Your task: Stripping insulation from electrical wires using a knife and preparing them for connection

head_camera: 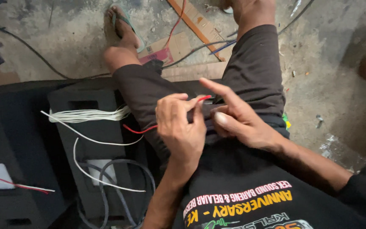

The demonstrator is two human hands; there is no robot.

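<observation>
While both hands meet at frame centre over the lap, the left hand (178,125) is closed on a thin red wire (140,130), pinching it betw thumb & fingers; the wire's short end pokes out at the fingertips toward upper right, the rest trails lower left off the thigh. Right hand (238,116) sits just beside, touching the left, index finger stretched toward upper centre, other fingers curled; can't tell if it actually grips anything.

Open room: bare concrete floor (327,63) at upper right and right edge is mostly free, w/ small scraps only. Left half is crowded by a black speaker cabinet (20,127) running to the left & bottom edges.

In the way: a bundle of white wires (85,114) lies on the cabinet at centre left, near the red wire; 2 loose white strands curve below it; grey cables (123,169) loop at lower centre. Cardboard pieces (170,48) & dark cables lie at top centre by the sandalled foot (121,27).
</observation>
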